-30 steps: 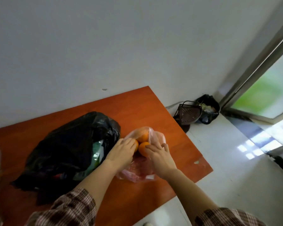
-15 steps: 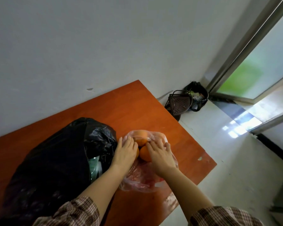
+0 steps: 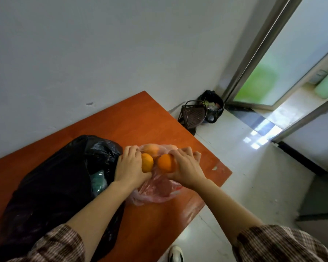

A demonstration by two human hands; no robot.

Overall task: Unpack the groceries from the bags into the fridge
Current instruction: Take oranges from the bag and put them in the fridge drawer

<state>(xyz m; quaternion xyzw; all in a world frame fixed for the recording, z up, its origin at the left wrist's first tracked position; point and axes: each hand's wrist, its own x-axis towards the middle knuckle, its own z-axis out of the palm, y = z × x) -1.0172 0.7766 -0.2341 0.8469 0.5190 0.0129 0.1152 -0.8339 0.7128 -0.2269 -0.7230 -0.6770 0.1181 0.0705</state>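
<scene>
While the pinkish plastic bag (image 3: 155, 193) lies on the orange-brown table (image 3: 140, 114), touching the black bag (image 3: 55, 176) on its left, each hand has its fingers curled round one fruit. The left hand (image 3: 130, 167) grips the yellower orange (image 3: 147, 162), and the right hand (image 3: 186, 167) grips the deeper orange (image 3: 165, 163). The two are just beside each other at the bag's mouth. A third orange (image 3: 151, 149) sits inside the bag behind them, and a green packet (image 3: 98, 181) shows in the black bag's opening.
</scene>
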